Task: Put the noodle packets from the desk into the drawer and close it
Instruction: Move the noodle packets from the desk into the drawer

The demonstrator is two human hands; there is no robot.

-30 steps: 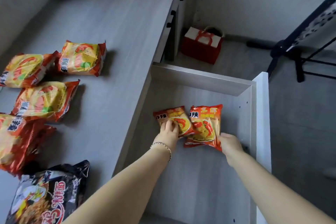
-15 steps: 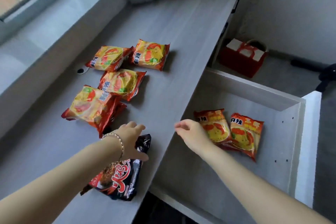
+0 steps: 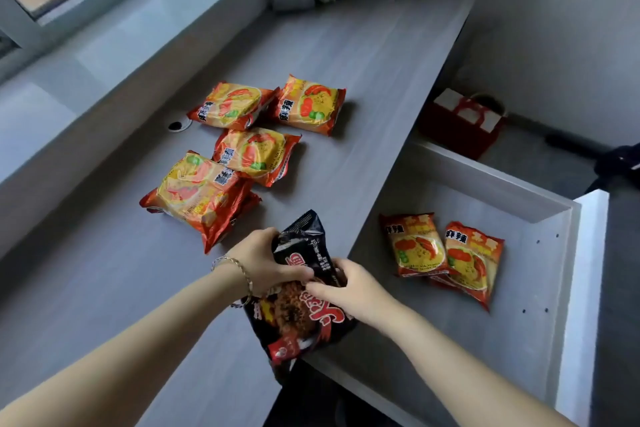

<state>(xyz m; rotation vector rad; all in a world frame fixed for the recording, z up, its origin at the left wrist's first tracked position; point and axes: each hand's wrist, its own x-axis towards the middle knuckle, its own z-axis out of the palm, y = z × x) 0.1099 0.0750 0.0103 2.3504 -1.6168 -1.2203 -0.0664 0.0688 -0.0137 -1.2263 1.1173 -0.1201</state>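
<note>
Here, black noodle packet between left grip and right grip

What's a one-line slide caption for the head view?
Both hands, left and right, grip the black noodle packet at the desk edge; two orange packets lie in the open drawer.

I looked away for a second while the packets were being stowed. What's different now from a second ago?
Both hands left the two orange packets in the drawer and came back to the desk edge. The left hand and right hand now grip the black packet, tilting it up. The yellow-orange packets on the desk lie as before; the drawer stays open.
</note>
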